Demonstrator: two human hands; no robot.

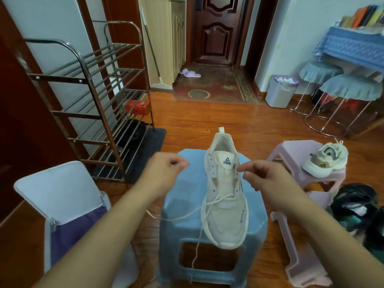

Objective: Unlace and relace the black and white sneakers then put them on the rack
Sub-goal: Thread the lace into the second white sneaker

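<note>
i see a white sneaker (pixel 225 192) lying on a blue plastic stool (pixel 209 225) in the middle of my view, toe toward 6 o'clock and heel tab toward 12. its upper eyelets are bare; a white lace (pixel 204 210) is threaded only through the lower rows, with one loose end trailing off toward 8 o'clock over the stool's edge and the other hanging down the stool's front toward 6.

my left hand (pixel 164 171) hovers at 10 o'clock from the shoe, fingers curled with thumb and forefinger pressed together; i cannot tell whether anything is pinched between them. my right hand (pixel 264 179) is just beside the shoe's 3 o'clock side, fingers curled, fingertips meeting near the upper eyelets, close to or touching the shoe; i cannot tell whether they grip anything there.

the second sneaker (pixel 325 161) sits tilted on a pink stool (pixel 295 154) at 3 o'clock, well apart from the first, with its lace in place.

the metal shoe rack (pixel 91 96) stands at 10 o'clock against the wall, with a red box (pixel 138 107) on one of its lower shelves and dark items below that. a white folding chair (pixel 62 194) is at 8 o'clock. a grey waste bin (pixel 280 91) stands at 1 o'clock near the wall, and purple slippers (pixel 190 73) lie by the dark wooden door (pixel 217 30) at 12.
</note>
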